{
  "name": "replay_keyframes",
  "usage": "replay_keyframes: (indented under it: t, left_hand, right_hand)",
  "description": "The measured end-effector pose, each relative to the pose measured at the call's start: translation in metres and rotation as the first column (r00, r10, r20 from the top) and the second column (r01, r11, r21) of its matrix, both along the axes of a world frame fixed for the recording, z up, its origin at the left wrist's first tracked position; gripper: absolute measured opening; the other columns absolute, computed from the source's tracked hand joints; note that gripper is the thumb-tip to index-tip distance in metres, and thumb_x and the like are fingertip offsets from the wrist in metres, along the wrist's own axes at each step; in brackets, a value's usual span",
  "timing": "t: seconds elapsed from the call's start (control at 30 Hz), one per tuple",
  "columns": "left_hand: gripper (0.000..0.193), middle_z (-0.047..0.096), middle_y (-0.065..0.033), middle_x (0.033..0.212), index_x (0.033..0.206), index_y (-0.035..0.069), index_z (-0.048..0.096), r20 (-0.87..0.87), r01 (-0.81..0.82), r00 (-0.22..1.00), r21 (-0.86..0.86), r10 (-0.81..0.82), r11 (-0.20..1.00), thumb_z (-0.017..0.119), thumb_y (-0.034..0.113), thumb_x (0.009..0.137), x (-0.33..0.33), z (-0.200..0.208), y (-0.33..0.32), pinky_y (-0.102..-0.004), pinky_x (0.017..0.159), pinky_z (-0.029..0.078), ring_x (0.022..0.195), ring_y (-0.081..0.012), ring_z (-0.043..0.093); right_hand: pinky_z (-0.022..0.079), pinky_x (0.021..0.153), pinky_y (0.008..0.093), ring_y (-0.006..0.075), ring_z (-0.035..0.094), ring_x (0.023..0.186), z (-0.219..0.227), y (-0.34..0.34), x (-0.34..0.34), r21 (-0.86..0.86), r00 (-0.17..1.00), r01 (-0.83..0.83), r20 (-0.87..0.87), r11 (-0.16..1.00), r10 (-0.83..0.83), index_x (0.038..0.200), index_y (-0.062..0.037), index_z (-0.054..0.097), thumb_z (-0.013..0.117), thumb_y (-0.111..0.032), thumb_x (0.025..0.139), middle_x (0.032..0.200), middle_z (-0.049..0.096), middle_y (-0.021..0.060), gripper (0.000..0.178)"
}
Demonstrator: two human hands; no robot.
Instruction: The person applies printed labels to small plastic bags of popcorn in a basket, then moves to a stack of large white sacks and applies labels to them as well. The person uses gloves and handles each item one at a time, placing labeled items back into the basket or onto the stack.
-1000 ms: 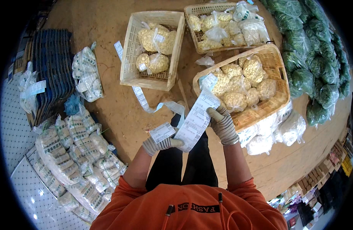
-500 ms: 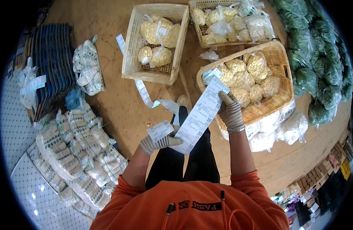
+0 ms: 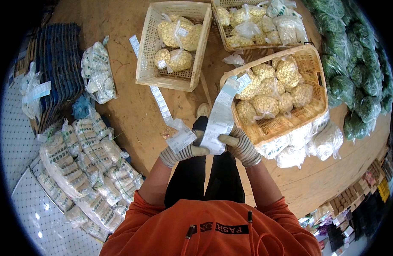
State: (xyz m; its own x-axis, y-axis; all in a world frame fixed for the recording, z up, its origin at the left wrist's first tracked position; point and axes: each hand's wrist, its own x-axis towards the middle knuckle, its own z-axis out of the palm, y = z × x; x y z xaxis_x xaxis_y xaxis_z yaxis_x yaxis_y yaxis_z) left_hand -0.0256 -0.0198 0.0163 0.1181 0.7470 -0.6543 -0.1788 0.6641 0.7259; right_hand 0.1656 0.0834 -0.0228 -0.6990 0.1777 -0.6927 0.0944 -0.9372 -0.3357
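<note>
A long strip of white printed labels [image 3: 220, 117] hangs in front of me, its far end reaching the rim of the right-hand basket. My left hand [image 3: 179, 155], in a striped work glove, pinches the strip's near end between thumb and fingers. Over the back of those fingers lies another part of the labels [image 3: 181, 138], from which a narrow strip [image 3: 161, 102] trails up to the left crate. My right hand [image 3: 244, 149], gloved the same way, grips the near right edge of the strip, thumb on top. The two hands are close together above my legs.
A cream crate [image 3: 143, 77] and a tan basket [image 3: 269, 135] hold bagged pale-yellow pieces; another crate [image 3: 228, 50] stands behind. Green bagged goods [image 3: 369, 81] are stacked right. Packed white bags [image 3: 77, 162] and dark stacked crates [image 3: 58, 64] lie left. White bags [image 3: 292, 155] sit beside the basket.
My right hand has slid down and left along the label strip, toward my left hand. The strip's far part now curves up toward the basket, and the label on my left hand has shifted right.
</note>
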Motion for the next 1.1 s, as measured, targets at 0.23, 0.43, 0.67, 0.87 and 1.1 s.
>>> replay_keyframes:
  t: [0.23,0.43,0.67,0.87,1.1]
  left_hand:
    - [0.046,0.069,-0.0057,0.084,0.099,0.009,0.07,-0.23,0.18,0.963,0.152,-0.142,0.972,0.079,0.041,0.067,0.004,0.001,-0.009,-0.0326,0.071,0.049,0.077,-0.0196,0.065]
    - [0.055,0.068,-0.0065,0.1,0.11,0.01,0.066,-0.278,0.36,0.895,-0.011,-0.349,0.933,0.078,0.043,0.067,0.003,-0.026,-0.047,-0.0331,0.077,0.048,0.089,-0.0221,0.064]
    - [0.051,0.066,-0.017,0.09,0.098,0.003,0.066,-0.232,0.24,0.949,0.087,-0.215,0.967,0.07,0.048,0.074,-0.001,-0.002,-0.042,-0.0355,0.071,0.049,0.084,-0.0294,0.065]
    - [0.048,0.068,-0.0134,0.09,0.105,0.007,0.067,-0.265,0.331,0.904,-0.066,-0.336,0.941,0.072,0.043,0.074,-0.004,-0.015,-0.057,-0.0349,0.072,0.049,0.082,-0.026,0.066]
    - [0.044,0.068,-0.0136,0.082,0.097,0.006,0.069,-0.446,0.387,0.819,-0.035,-0.361,0.921,0.072,0.043,0.072,-0.004,-0.014,-0.043,-0.0346,0.063,0.048,0.073,-0.0248,0.066]
  right_hand:
    - [0.051,0.086,0.0329,0.0189,0.062,0.098,0.014,0.029,-0.009,0.004,0.968,0.251,-0.004,0.968,-0.251,0.116,-0.0031,0.057,0.062,-0.01,0.084,0.108,0.063,0.0075,0.034]
    - [0.053,0.081,0.0316,0.0161,0.063,0.092,-0.012,0.036,0.003,-0.007,0.935,0.352,0.049,0.936,-0.351,0.11,-0.0066,0.06,0.061,-0.008,0.086,0.101,0.065,0.0038,0.025]
    - [0.055,0.067,0.0279,0.0152,0.065,0.082,-0.023,0.047,0.002,0.02,0.909,0.405,0.102,0.914,-0.405,0.106,-0.0036,0.059,0.062,-0.007,0.086,0.094,0.065,0.0066,0.02]
    - [0.054,0.061,0.0262,0.0141,0.065,0.076,-0.038,0.055,0.007,0.076,0.906,0.402,0.111,0.912,-0.409,0.106,-0.0071,0.059,0.061,-0.013,0.088,0.09,0.065,0.0043,0.019]
    - [0.053,0.074,0.0277,0.0153,0.063,0.089,-0.026,0.03,0.013,-0.113,0.962,0.253,-0.074,0.961,-0.262,0.121,-0.008,0.053,0.069,-0.034,0.081,0.105,0.063,0.0056,0.05]
